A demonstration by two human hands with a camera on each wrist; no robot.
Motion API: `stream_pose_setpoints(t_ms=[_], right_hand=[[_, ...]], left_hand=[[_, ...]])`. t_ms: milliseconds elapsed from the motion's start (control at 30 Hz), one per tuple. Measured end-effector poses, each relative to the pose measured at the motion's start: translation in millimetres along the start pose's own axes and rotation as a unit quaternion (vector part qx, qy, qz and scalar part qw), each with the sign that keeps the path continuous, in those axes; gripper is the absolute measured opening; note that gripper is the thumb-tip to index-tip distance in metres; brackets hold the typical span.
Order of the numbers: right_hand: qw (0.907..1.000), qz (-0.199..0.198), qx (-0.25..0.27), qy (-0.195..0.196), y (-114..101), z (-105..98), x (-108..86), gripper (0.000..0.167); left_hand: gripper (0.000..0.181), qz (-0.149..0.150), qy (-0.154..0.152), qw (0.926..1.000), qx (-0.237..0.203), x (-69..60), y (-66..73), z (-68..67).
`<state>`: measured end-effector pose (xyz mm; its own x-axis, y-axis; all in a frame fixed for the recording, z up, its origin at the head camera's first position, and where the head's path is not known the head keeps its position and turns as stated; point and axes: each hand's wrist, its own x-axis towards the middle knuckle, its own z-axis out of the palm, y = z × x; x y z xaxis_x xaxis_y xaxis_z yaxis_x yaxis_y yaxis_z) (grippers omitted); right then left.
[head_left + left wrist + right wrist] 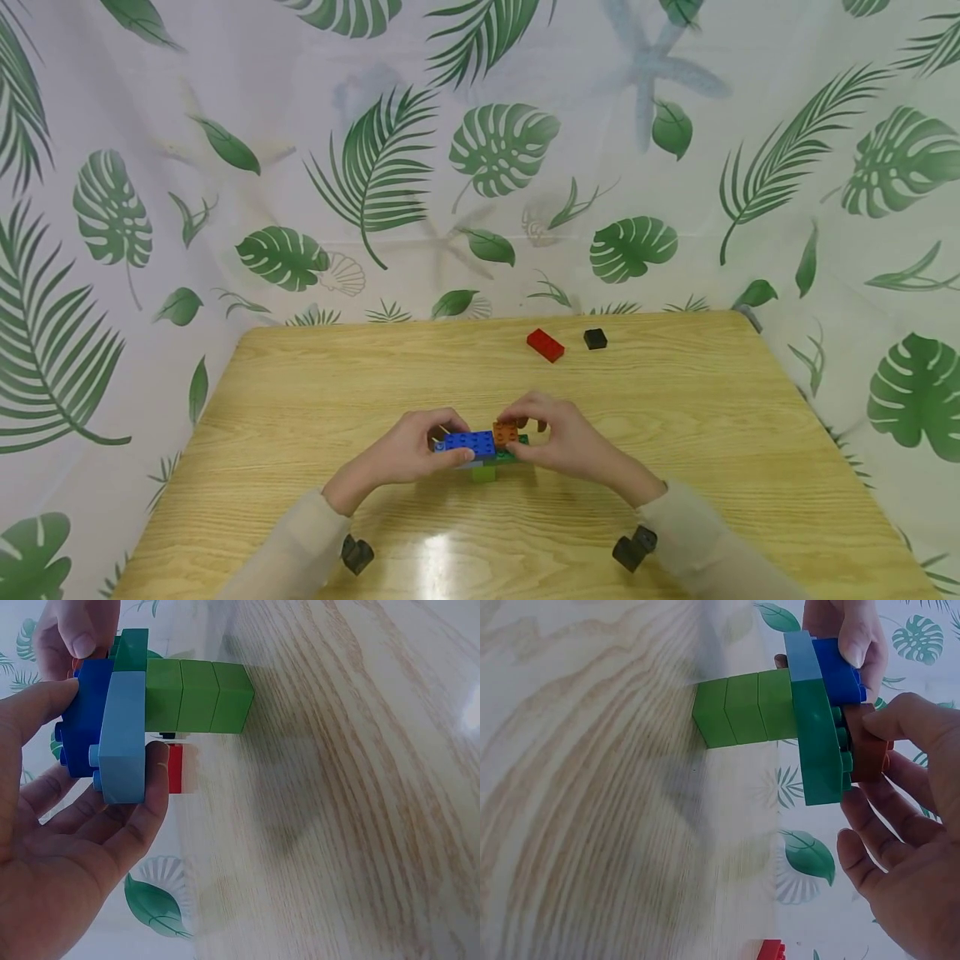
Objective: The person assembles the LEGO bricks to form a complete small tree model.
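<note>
A column of light green bricks (199,696) stands on the table, carrying a light blue brick (122,739) and a dark green brick (815,742) side by side. Across these lies a blue brick (470,444), which my left hand (420,446) holds, thumb on its near side and fingers round the far side. To its right is an orange brick (506,432) over the dark green one. My right hand (558,437) pinches that orange brick between thumb and fingers. Whether the orange brick is fully pressed down I cannot tell.
Toward the back of the wooden table (337,358) lie a red brick (545,345) and, right of it, a small black brick (596,338). A leaf-patterned curtain (405,275) hangs behind the table's far edge.
</note>
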<state>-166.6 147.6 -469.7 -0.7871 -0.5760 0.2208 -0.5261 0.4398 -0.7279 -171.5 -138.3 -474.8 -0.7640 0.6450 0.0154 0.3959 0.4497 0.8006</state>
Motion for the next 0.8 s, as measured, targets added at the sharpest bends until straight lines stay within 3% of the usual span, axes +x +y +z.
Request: stream_pose_setpoints(t_ms=[167,800], right_hand=[[0.9999,0.009,-0.004,-0.012,-0.6,0.9,-2.8,0.033],[0.9997,-0.025,0.004,-0.002,3.5,6.5,-7.4,0.034]], left_hand=[[0.028,0.005,-0.001,1.0000,0.000,-0.2,-0.3,-0.4],[0.028,0.006,-0.001,1.0000,-0.004,0.3,-0.6,0.1]])
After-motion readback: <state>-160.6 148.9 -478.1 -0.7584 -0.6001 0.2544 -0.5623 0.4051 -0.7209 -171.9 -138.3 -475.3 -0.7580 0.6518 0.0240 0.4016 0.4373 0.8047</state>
